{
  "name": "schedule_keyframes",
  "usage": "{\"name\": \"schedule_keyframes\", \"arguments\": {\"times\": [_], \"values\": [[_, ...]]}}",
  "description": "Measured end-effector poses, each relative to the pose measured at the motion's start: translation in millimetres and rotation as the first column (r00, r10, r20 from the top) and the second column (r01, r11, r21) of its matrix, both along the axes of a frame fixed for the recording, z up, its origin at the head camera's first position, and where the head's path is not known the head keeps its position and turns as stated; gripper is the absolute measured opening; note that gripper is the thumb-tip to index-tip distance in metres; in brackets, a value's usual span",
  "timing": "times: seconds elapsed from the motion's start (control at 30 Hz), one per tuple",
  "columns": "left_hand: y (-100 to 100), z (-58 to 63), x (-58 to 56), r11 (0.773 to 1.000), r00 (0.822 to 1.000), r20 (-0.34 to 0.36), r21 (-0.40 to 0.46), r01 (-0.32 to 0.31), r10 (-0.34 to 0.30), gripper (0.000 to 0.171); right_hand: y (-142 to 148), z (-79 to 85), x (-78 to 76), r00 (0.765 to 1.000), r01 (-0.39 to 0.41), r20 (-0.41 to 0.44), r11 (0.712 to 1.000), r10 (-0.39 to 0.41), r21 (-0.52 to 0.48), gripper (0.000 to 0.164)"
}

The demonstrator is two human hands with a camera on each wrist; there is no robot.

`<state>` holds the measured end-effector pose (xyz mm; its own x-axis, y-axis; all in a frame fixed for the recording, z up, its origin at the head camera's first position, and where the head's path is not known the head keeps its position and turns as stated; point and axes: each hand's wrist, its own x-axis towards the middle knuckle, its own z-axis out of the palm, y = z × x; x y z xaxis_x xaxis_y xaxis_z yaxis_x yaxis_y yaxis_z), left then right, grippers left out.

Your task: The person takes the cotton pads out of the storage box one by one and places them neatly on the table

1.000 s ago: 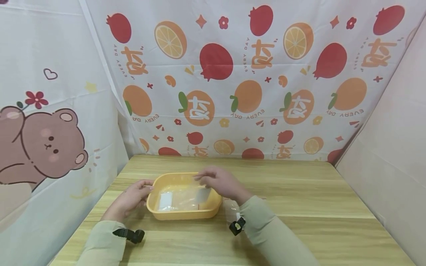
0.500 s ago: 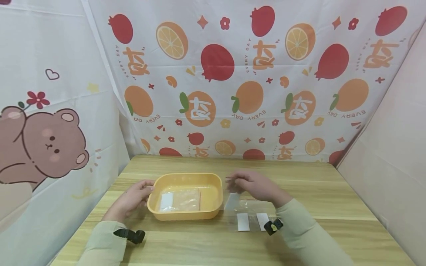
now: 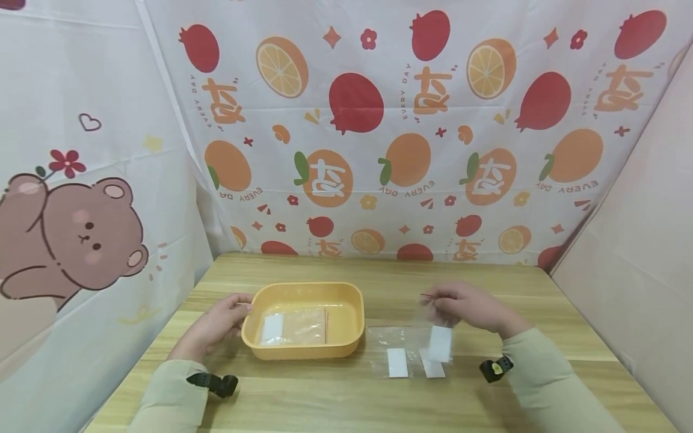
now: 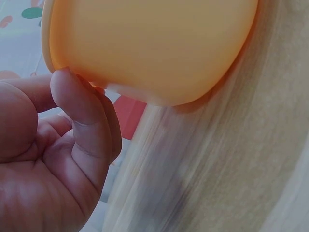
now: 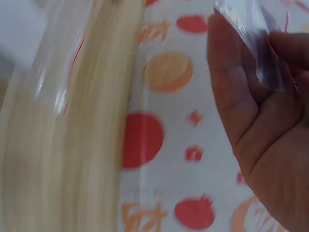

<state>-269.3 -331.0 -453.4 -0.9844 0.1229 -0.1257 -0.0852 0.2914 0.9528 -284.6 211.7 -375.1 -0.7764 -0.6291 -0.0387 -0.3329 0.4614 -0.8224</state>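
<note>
At the left end of a yellow plastic basin (image 3: 303, 350), my left hand (image 3: 219, 322) holds the rim; in the left wrist view its thumb and curled fingers (image 4: 87, 116) pinch the basin's edge. A clear zip bag with a white label (image 3: 272, 329) lies flat inside the basin. My right hand (image 3: 471, 307) pinches another clear zip bag (image 3: 440, 344) by its red-lined top, so that it hangs with its white label down. Below and left of that, more clear zip bags (image 3: 397, 362) with white labels lie overlapping on the table, partly behind the hanging bag.
A wood-grain table (image 3: 335, 397) carries everything. Behind it hangs a fruit-print cloth (image 3: 357, 144), with a bear-print cloth (image 3: 92, 234) on the left and a plain pale cloth (image 3: 633, 264) on the right.
My right hand has moved from over the basin to the right, carrying the pinched zip bag above the bags on the table. The left hand stays at the basin's rim.
</note>
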Motion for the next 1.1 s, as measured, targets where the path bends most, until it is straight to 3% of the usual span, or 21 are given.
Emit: {"name": "schedule_keyframes", "arguments": {"times": [0.2, 0.37, 0.53, 0.7, 0.93, 1.1], "values": [[-1.2, -1.4, -1.9, 1.000, 1.000, 0.008, 0.003, 0.005, -0.005, 0.045, 35.8, -18.8, -4.7, 0.992, 0.007, 0.122, 0.997, -0.016, 0.076, 0.027], [-1.3, -3.2, -2.7, 1.000, 1.000, 0.012, -0.009, -0.001, 0.001, 0.046, 54.8, -39.4, -6.9, 0.987, 0.044, 0.146, 0.989, -0.064, 0.140, 0.026], [-1.4, -4.0, -3.1, 1.000, 1.000, 0.023, -0.016, -0.018, 0.018, 0.044, 59.0, -57.0, -12.2, 0.998, 0.051, 0.032, 0.973, -0.060, 0.224, 0.018], [-0.4, -2.7, -2.0, 1.000, 0.999, 0.029, -0.016, -0.021, 0.021, 0.044, 57.1, -71.0, -20.1, 0.993, 0.099, -0.096, 0.944, -0.072, 0.314, 0.014], [0.4, -2.3, -0.9, 1.000, 1.000, 0.025, -0.016, -0.018, 0.018, 0.045, 50.4, -74.2, -19.7, 0.973, 0.183, -0.202, 0.898, -0.108, 0.401, 0.015], [-0.7, -2.5, -1.3, 1.000, 1.000, 0.018, -0.006, -0.009, 0.009, 0.045, 46.7, -77.9, -22.1, 0.962, 0.228, -0.234, 0.881, -0.138, 0.415, 0.019]]}}
